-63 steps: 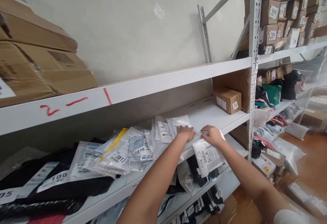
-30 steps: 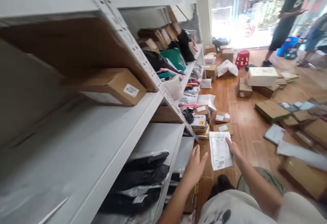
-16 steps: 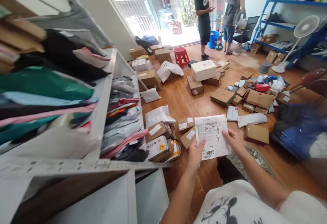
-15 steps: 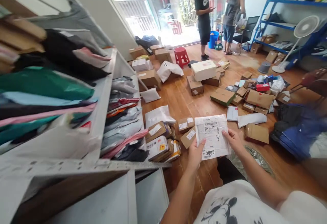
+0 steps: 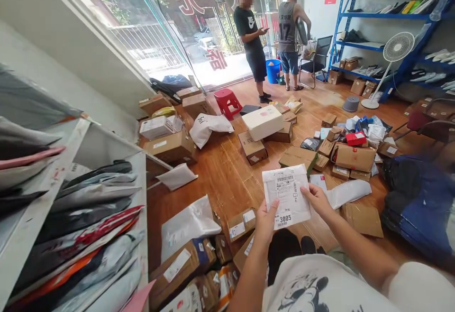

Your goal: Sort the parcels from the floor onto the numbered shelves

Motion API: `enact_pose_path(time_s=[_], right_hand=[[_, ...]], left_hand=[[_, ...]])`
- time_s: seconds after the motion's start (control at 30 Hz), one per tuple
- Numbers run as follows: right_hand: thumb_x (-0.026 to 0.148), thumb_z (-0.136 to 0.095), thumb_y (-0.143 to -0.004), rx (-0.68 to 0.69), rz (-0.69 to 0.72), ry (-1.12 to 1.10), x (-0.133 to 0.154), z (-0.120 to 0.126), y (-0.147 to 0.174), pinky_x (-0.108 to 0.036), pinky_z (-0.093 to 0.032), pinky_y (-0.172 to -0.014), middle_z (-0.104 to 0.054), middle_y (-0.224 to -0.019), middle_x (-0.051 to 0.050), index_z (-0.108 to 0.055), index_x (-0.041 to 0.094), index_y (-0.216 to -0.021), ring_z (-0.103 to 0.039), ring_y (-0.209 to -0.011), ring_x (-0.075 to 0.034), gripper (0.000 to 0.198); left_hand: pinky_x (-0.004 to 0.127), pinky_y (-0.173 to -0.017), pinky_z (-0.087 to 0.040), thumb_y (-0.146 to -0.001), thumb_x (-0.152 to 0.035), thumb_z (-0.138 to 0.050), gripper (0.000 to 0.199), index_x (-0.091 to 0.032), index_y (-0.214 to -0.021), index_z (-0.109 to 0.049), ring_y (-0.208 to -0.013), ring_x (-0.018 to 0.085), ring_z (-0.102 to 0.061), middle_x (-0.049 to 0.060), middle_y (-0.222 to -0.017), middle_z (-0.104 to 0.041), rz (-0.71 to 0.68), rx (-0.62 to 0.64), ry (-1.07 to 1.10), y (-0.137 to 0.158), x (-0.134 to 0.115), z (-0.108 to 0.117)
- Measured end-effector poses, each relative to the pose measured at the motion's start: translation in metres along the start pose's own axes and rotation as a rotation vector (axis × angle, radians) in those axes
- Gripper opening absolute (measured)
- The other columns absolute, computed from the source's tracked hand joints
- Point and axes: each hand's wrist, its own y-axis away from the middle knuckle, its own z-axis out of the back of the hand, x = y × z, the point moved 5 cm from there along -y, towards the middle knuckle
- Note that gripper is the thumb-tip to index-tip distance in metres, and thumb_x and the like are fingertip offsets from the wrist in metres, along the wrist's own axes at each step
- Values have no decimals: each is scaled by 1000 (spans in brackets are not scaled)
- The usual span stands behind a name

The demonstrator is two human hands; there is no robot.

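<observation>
A flat white mailing packet (image 5: 286, 198) is held up in front of me, its printed label with barcodes and the number 3005 facing my eyes. My left hand (image 5: 267, 217) grips its lower left edge, thumb on the front. On the opposite edge, the thumb of my right hand (image 5: 314, 199) presses the front while the other fingers lie partly hidden behind. Below and left of the packet are small cartons, one of them a brown box (image 5: 241, 225) with white labels. Just beyond it lies a larger flat carton (image 5: 297, 159).
Shelving (image 5: 142, 217) filled with bagged parcels stands at the left. Boxes and a white bag (image 5: 209, 128) lie on the floor near a red stool (image 5: 227, 103). A parcel heap (image 5: 355, 153), a fan (image 5: 398, 46) and blue racks (image 5: 398, 15) are at right; two people stand by the glass front.
My view has moved forward and turned, so the left shelving slides toward the left edge and the floor boxes look nearer. Both hands still hold the packet.
</observation>
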Motion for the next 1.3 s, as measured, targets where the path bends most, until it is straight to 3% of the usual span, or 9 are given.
enact_pose_path(time_s=[0.1, 0.23, 0.37, 0.47, 0.67, 0.9, 1.0, 1.1, 1.3], right_hand=[[80, -77, -63, 31, -32, -16, -19, -19, -35, -39, -57, -81, -76, -85, -6, -76, 21, -85, -69, -85, -25, 63], [79, -78, -64, 162, -119, -14, -61, -60, -82, -31, -53, -64, -73, -83, -4, -75, 21, -87, -64, -74, -20, 62], [78, -76, -67, 205, -116, -16, -81, -92, -158, -28, -47, -59, -69, -78, -2, -76, 20, -88, -57, -66, -16, 61], [76, -77, -67, 123, -92, 5, -77, -103, -229, -29, -45, -60, -67, -74, -2, -75, 19, -81, -55, -64, -16, 59], [81, -77, -63, -183, -61, -32, -45, -101, -339, -29, -44, -55, -67, -76, -4, -75, 21, -85, -52, -63, -17, 63], [81, -78, -61, -358, -13, -99, 0, -59, -420, -29, -45, -56, -66, -73, -3, -73, 22, -84, -49, -61, -16, 63], [82, -78, -60, -343, 6, -65, 30, -43, -458, -29, -47, -57, -68, -75, -3, -75, 22, -85, -52, -65, -17, 65], [83, -78, -58, -342, 43, -49, 60, -33, -498, -29, -48, -59, -68, -74, -3, -75, 21, -83, -54, -67, -18, 67], [80, -76, -66, -433, 155, -41, 95, -16, -593, -30, -48, -60, -69, -74, -4, -75, 20, -81, -55, -68, -18, 62]], left_hand=[[52, -101, -58, -58, -56, -90, 61, -17, -102, -73, -111, 36, -73, 14, -107, -81, 12, -118, -7, -45, -9, 23], [51, -93, -62, -63, -41, -90, 46, -20, -99, -69, -103, 34, -77, 10, -96, -82, 92, -252, 9, -116, -20, 72], [50, -90, -64, -66, -37, -89, 43, -20, -99, -69, -96, 33, -78, 10, -96, -82, 160, -233, -12, -207, -40, 99], [51, -95, -62, -66, -35, -91, 40, -21, -98, -71, -98, 33, -78, 10, -103, -82, 182, -175, -71, -284, -65, 96], [50, -108, -54, -57, -51, -93, 59, -18, -102, -75, -119, 36, -70, 14, -119, -78, 92, 98, -207, -418, -134, 36], [52, -105, -54, -58, -68, -86, 67, -16, -99, -75, -115, 38, -71, 16, -116, -78, 13, 313, -264, -507, -178, -57], [51, -104, -55, -60, -72, -83, 73, -16, -106, -75, -114, 37, -71, 16, -118, -78, 0, 330, -220, -536, -193, -86], [51, -100, -58, -58, -75, -83, 80, -15, -110, -75, -111, 37, -73, 17, -117, -78, 8, 265, -167, -570, -209, -108], [46, -86, -62, -57, -75, -83, 74, -15, -100, -76, -97, 36, -76, 17, -105, -81, -15, 312, -213, -670, -247, -158]])
